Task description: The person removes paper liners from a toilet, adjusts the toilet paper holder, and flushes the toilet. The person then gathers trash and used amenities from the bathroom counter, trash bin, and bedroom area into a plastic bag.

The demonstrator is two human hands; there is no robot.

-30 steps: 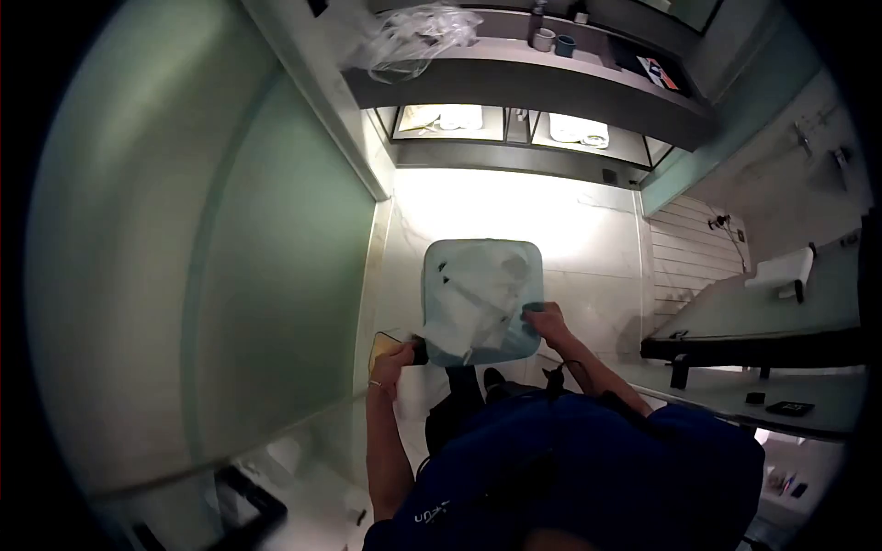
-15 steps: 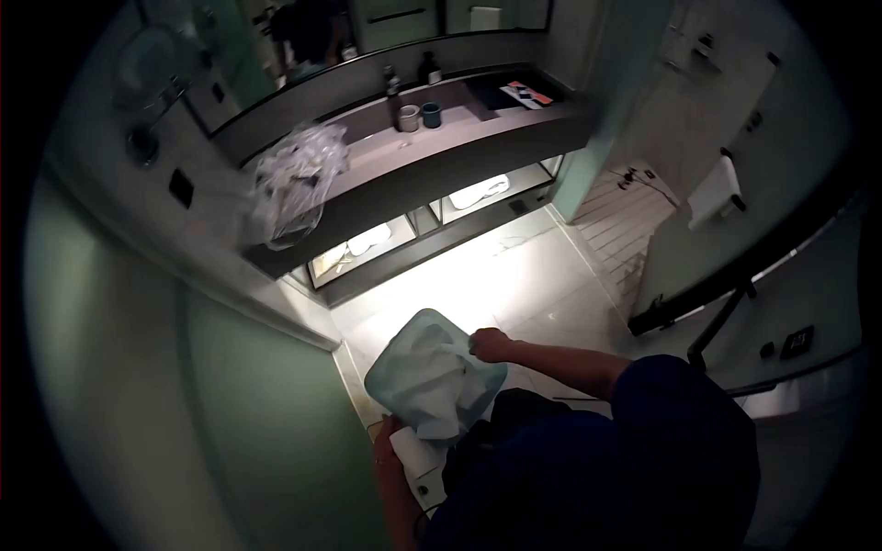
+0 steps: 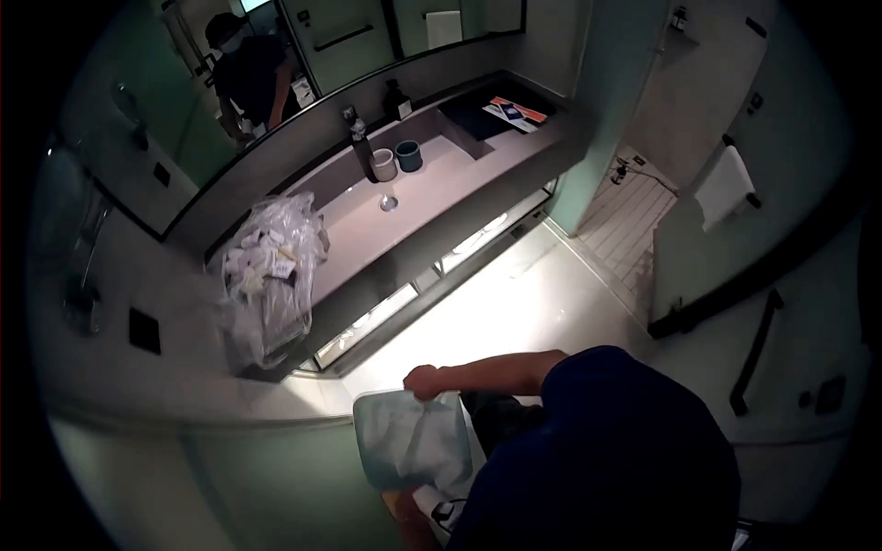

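A light blue bin point(image 3: 412, 441) with crumpled whitish material inside is low in the view, left of my body. My right hand point(image 3: 424, 381) is closed on its upper rim, the arm stretched across from the right. Below the bin's lower edge, my left hand point(image 3: 404, 501) is partly visible beside a small yellowish piece; its fingers are hidden. A white object point(image 3: 430, 500) lies against that wrist, partly covered by my dark blue sleeve and body.
A clear plastic bag point(image 3: 276, 275) with small packets sits on the counter's left end. Two cups, grey point(image 3: 383, 164) and teal point(image 3: 409, 156), stand by the tap point(image 3: 360, 142). A mirror point(image 3: 349, 46) shows a person. A white towel point(image 3: 725, 187) hangs at right.
The view has turned so the counter fills more of it. The bin has moved lower and left in view; my right hand is now on its upper rim, and my left hand is more hidden.
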